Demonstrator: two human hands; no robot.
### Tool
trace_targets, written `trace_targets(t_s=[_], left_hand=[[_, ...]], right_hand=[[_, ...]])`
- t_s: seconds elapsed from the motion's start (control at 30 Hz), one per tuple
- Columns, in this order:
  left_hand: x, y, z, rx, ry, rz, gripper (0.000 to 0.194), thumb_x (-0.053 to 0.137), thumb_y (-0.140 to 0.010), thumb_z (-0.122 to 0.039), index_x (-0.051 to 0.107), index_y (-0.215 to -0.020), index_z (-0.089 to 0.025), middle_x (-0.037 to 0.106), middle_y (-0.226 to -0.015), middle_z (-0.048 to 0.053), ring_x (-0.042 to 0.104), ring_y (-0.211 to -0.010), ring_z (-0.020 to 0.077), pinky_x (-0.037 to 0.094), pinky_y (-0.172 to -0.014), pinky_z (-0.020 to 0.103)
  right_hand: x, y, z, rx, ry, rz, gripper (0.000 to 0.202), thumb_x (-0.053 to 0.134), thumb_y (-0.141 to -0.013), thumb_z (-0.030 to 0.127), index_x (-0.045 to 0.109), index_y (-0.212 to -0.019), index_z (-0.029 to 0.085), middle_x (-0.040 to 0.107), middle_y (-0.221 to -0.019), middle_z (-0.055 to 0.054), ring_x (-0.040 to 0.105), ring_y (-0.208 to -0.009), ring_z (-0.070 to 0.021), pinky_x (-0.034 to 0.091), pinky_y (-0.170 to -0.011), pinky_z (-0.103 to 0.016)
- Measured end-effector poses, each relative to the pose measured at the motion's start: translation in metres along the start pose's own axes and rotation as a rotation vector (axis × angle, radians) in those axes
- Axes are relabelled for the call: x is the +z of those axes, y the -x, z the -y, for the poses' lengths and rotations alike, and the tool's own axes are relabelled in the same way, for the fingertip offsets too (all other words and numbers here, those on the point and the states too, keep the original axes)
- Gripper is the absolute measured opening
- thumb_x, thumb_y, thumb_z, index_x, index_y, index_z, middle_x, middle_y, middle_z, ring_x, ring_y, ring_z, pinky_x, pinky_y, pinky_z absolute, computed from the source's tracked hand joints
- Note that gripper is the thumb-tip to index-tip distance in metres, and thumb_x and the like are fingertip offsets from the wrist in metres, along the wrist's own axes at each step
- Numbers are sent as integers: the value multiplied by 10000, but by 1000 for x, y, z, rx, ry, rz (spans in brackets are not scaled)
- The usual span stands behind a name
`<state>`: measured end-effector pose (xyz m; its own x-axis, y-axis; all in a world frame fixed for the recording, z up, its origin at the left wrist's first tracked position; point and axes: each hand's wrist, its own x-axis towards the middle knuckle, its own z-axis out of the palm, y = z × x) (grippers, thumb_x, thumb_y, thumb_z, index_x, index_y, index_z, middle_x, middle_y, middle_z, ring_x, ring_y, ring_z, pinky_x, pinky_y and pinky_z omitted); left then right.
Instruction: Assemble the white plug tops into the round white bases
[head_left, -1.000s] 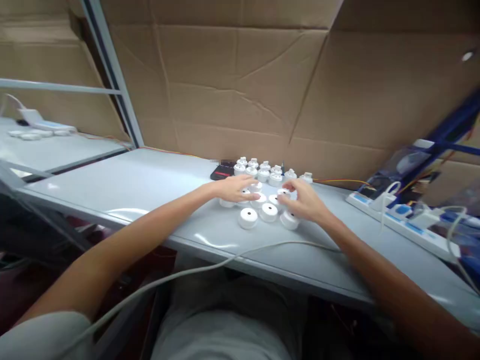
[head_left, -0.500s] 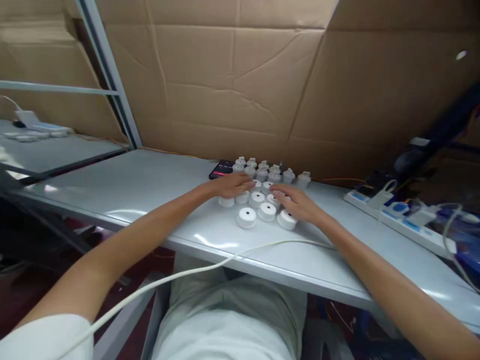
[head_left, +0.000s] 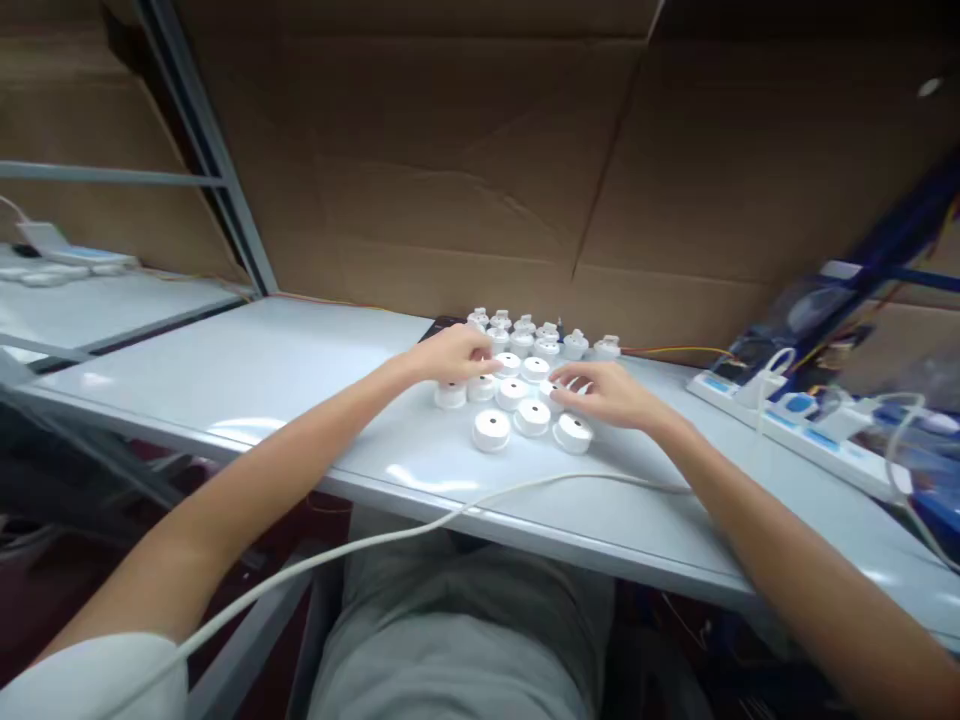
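Several round white plastic pieces, each with a small dark hole in its top, stand grouped on the table; one is the front white piece (head_left: 491, 430). My left hand (head_left: 456, 356) is over the left side of the group, fingers bent and thumb apart, with no object visible in it. At the right side, my right hand (head_left: 611, 392) has its fingers curved and its thumb apart, beside a partly covered white piece (head_left: 551, 396). Whether its fingertips touch that piece I cannot tell. Behind the group stand rows of white pieces with tabbed tops (head_left: 575, 344).
A dark phone (head_left: 441, 325) lies partly hidden behind my left hand. A white power strip (head_left: 810, 440) with plugs runs along the right. A white cable (head_left: 420, 528) crosses the table's front edge. Cardboard (head_left: 450, 150) walls off the back.
Both hands have lifted a little and drawn apart from the middle of the group, and their fingers are more bent. More of the round white pieces show between them.
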<state>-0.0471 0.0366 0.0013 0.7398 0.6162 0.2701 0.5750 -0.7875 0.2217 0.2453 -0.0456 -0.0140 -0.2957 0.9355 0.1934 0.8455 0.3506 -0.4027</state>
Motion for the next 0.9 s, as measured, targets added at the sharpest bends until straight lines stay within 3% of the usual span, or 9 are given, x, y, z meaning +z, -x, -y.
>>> trace_targets(t_s=[0.13, 0.23, 0.33, 0.43, 0.6, 0.8, 0.9], left_hand=[[-12, 3, 3, -100, 29, 124, 275, 681, -841, -449, 710, -791, -181, 750, -800, 28, 640, -730, 158, 399, -657, 264], [-20, 5, 4, -137, 26, 180, 258, 680, -807, -442, 693, -765, -188, 751, -811, 23, 644, -732, 162, 401, -650, 268], [-26, 7, 5, -185, -21, 209, 229, 668, -788, -419, 700, -772, -193, 758, -824, 24, 645, -738, 168, 410, -659, 274], [-31, 8, 8, -221, -64, 215, 213, 657, -783, -397, 714, -798, -192, 775, -861, 29, 663, -776, 175, 424, -668, 268], [-33, 8, 19, -279, -133, 184, 219, 654, -785, -394, 739, -825, -196, 790, -912, 50, 692, -847, 214, 449, -713, 280], [-28, 8, 28, -309, -198, 113, 236, 612, -832, -378, 756, -903, -205, 804, -978, 53, 692, -847, 205, 437, -684, 273], [-24, 6, 31, -284, -184, 96, 224, 593, -840, -341, 750, -901, -193, 796, -968, 56, 691, -853, 206, 430, -683, 277]], right_hand=[[-10, -1, -13, 110, 74, 20, 254, 683, -910, 374, 803, -1072, 219, 838, -1064, -77, 782, -911, -266, 591, -823, -361], [-9, -4, -23, 142, 142, -57, 268, 642, -941, 356, 774, -1102, 188, 816, -1178, -119, 782, -949, -283, 584, -881, -392], [0, -8, -31, 131, 137, -139, 243, 623, -954, 368, 737, -1058, 180, 807, -1138, -139, 773, -968, -291, 586, -870, -395], [10, -12, -36, 107, 114, -189, 206, 630, -946, 394, 705, -963, 204, 804, -1045, -128, 759, -955, -288, 591, -852, -393], [13, -14, -41, 36, 94, -209, 273, 617, -937, 456, 716, -983, 205, 799, -1073, -129, 756, -947, -290, 599, -874, -426], [5, -11, -33, 19, 91, -254, 292, 626, -901, 433, 739, -1031, 196, 797, -1109, -144, 752, -983, -310, 601, -884, -458], [-6, -5, -19, -5, 62, -191, 327, 663, -879, 487, 752, -1005, 199, 803, -1061, -124, 751, -945, -307, 592, -877, -454]])
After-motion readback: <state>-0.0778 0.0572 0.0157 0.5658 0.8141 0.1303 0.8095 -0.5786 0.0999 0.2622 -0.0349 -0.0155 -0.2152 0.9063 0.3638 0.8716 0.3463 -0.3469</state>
